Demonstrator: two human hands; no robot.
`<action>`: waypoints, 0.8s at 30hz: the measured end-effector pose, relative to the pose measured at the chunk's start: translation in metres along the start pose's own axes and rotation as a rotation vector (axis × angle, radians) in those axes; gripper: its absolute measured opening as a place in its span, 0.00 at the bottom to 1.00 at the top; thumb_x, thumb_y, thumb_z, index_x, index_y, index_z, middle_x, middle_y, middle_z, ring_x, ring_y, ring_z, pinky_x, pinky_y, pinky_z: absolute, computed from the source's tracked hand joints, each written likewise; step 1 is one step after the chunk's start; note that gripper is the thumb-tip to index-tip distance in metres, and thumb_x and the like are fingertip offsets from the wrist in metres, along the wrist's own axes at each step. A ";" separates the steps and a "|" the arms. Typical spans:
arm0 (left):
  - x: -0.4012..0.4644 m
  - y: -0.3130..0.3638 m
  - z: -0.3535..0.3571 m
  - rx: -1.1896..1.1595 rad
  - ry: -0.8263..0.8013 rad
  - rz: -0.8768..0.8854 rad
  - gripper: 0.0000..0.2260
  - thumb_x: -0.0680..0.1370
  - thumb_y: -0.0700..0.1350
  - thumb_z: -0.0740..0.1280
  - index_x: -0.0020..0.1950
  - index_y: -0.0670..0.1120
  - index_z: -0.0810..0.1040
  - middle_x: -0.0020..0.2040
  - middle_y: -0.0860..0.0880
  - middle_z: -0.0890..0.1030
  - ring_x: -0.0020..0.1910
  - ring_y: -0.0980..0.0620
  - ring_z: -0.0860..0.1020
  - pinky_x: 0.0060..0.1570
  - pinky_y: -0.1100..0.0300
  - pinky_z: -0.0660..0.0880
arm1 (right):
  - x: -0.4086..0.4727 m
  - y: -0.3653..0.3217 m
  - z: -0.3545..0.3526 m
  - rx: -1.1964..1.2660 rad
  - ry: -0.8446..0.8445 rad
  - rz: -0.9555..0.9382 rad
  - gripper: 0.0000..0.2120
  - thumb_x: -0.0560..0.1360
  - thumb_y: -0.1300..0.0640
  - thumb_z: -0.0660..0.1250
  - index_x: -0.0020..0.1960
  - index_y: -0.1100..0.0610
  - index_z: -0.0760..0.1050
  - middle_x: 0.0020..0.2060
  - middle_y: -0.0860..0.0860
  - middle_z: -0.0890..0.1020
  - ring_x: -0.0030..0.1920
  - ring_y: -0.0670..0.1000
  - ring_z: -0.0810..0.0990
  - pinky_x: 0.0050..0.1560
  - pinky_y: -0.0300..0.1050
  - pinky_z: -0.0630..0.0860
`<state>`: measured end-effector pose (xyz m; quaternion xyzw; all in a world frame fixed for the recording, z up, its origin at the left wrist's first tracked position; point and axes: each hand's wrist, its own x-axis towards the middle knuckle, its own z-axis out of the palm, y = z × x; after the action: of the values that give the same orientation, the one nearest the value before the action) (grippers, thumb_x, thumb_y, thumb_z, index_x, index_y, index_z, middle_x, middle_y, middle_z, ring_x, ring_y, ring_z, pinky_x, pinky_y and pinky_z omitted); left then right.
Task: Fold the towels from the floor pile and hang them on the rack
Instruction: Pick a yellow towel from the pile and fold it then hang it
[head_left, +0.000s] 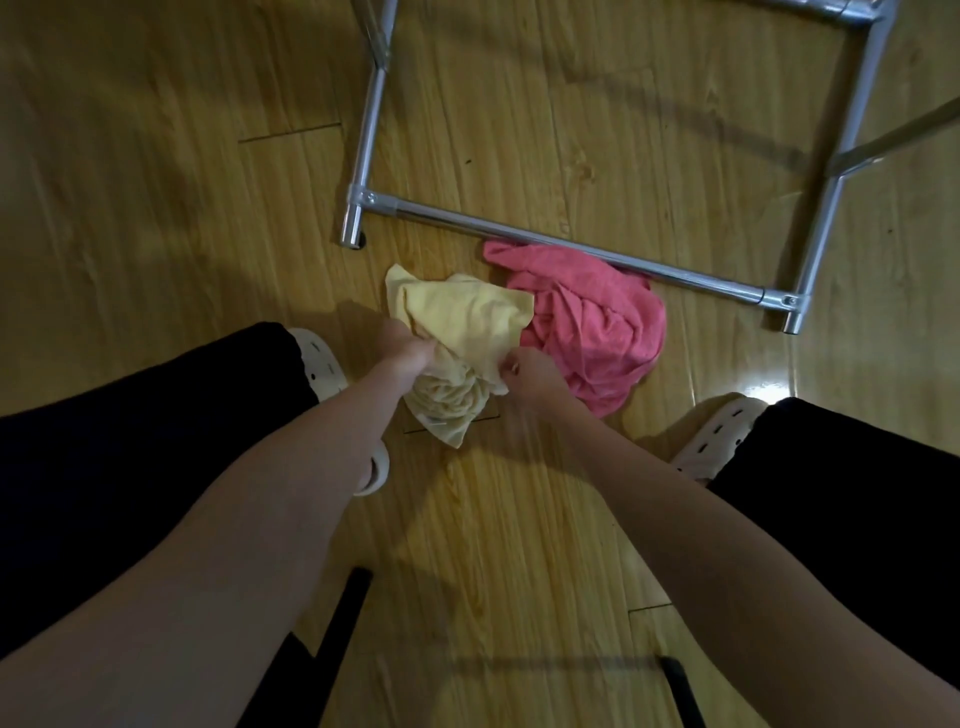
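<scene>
The yellow towel is bunched on the floor, gripped by the left hand and pinched at an edge by the right hand. Its long axis runs away from the person. The pink towel lies just beside it, against the rack.

Single head-worn wide-angle view, steeply downward, close over forearms, floor ahead

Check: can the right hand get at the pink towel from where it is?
Probably yes: the pink towel lies uncovered right beside the right hand, but that hand is pinching the yellow towel and must let go first.
</scene>
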<state>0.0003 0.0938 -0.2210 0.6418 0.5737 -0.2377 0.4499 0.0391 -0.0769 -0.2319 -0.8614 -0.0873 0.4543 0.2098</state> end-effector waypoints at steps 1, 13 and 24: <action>0.001 -0.002 0.002 -0.001 -0.011 -0.012 0.19 0.76 0.42 0.69 0.64 0.40 0.71 0.61 0.41 0.76 0.62 0.42 0.74 0.59 0.52 0.73 | -0.002 0.000 0.000 -0.012 -0.017 0.000 0.07 0.74 0.60 0.62 0.45 0.63 0.77 0.43 0.58 0.82 0.45 0.58 0.80 0.42 0.51 0.75; -0.009 -0.024 0.014 -0.037 0.124 -0.025 0.05 0.76 0.42 0.69 0.48 0.42 0.78 0.50 0.43 0.80 0.49 0.45 0.79 0.50 0.54 0.78 | -0.045 -0.005 -0.016 0.037 -0.056 -0.112 0.11 0.76 0.61 0.62 0.54 0.66 0.76 0.50 0.60 0.81 0.51 0.58 0.78 0.45 0.45 0.69; -0.126 0.021 -0.016 -0.323 0.239 0.275 0.13 0.69 0.26 0.59 0.43 0.44 0.73 0.53 0.46 0.77 0.56 0.47 0.75 0.47 0.62 0.70 | -0.108 -0.018 -0.042 0.139 0.078 -0.073 0.07 0.74 0.61 0.64 0.49 0.64 0.75 0.40 0.52 0.76 0.42 0.51 0.74 0.41 0.42 0.66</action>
<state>-0.0121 0.0427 -0.1033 0.6570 0.5608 -0.0017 0.5038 0.0123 -0.1091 -0.1227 -0.8580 -0.0787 0.4176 0.2887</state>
